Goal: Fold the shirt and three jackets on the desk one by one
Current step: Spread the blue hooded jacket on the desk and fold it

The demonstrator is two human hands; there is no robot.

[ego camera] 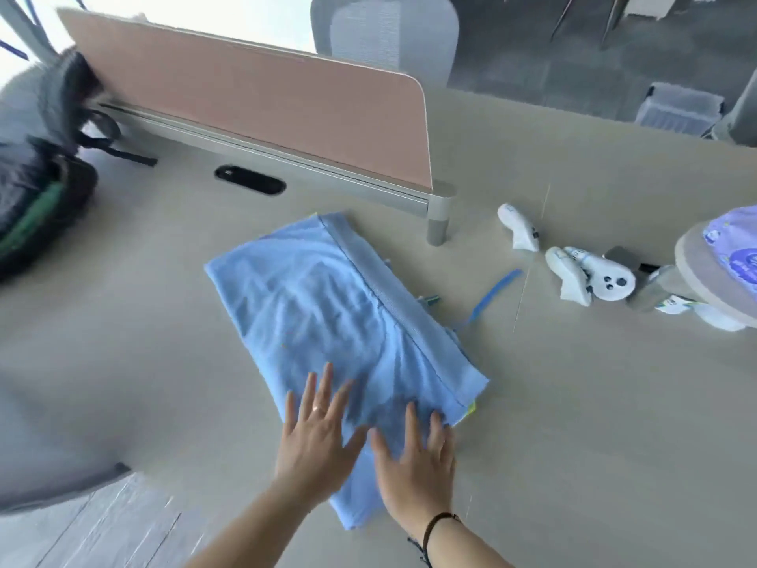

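A light blue garment [327, 305] lies folded into a long strip in the middle of the beige desk [594, 403], running from far left to near right. My left hand [317, 432] presses flat on its near end with fingers spread. My right hand [415, 465] lies flat beside it on the same end, fingers straight. A blue strap [493, 295] and a yellow-green edge [473, 409] stick out from the garment's right side. A heap of dark and grey clothes [41, 174] sits at the desk's far left.
A pink divider panel [254, 100] stands across the back of the desk, with a black cable slot [250, 180] in front of it. White controllers [581, 272] lie at the right, next to a round stand [721, 260]. A grey chair [385, 34] stands behind the divider.
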